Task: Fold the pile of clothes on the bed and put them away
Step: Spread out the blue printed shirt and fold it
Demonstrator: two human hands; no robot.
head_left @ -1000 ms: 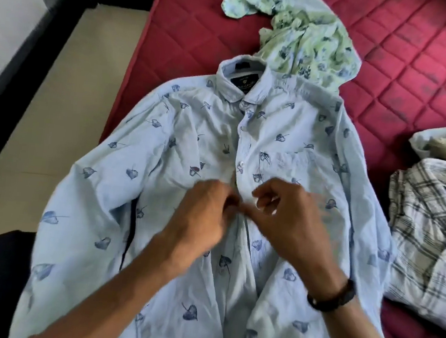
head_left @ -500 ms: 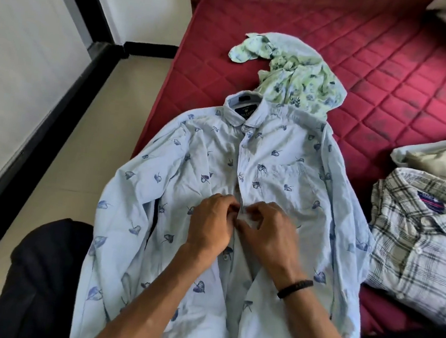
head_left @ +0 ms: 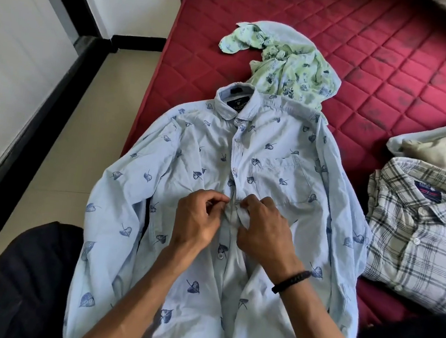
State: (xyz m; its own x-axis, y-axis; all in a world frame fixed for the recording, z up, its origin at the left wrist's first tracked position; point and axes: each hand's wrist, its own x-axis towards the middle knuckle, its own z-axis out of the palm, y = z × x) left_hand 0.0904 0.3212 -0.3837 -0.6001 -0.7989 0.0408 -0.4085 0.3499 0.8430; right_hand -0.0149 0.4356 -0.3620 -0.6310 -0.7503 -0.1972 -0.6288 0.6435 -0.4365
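Free room and obstacles, as you face the red mattress (head_left: 392, 62):

- 12 o'clock: crumpled green floral garment (head_left: 289, 74), touching the collar of the leaf-print shirt (head_left: 272, 157); you pass around it.
- 1 to 2 o'clock: bare quilted mattress, your widest open lane.
- 3 o'clock: folded plaid shirt (head_left: 419, 230), with beige cloth (head_left: 444, 145) behind; narrow red gap beside the leaf-print shirt's sleeve.
- 9 o'clock: mattress edge, then floor (head_left: 82, 132).
- 7 o'clock: dark fabric (head_left: 34, 281) under the hanging sleeve.

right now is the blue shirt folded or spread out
Spread out. The blue shirt lies face up on the bed, sleeves out to the sides, while the left hand and right hand pinch its front placket.
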